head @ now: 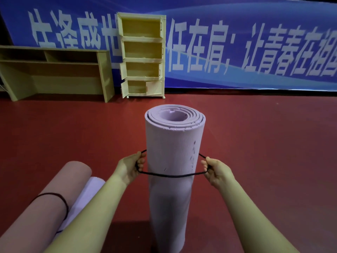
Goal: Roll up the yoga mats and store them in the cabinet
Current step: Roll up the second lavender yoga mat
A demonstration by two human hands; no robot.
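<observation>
A rolled mat point(175, 161) stands upright on the floor point(264, 143) in the near middle. Two more rolled mats point(54, 194) lie to its near left. Far behind stands a cabinet point(142, 55), with a desk point(54, 73) to its left, both before a banner point(237, 42).

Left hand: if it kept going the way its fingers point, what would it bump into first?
Most likely the upright purple mat. The left hand, gripping the black band, has its fingertips aimed at the mat's side, nearly touching; the exact gap is unclear.

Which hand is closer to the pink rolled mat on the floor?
Left. The left hand holds the black band just right of the pink mat; the right hand is beyond the upright purple mat.
</observation>
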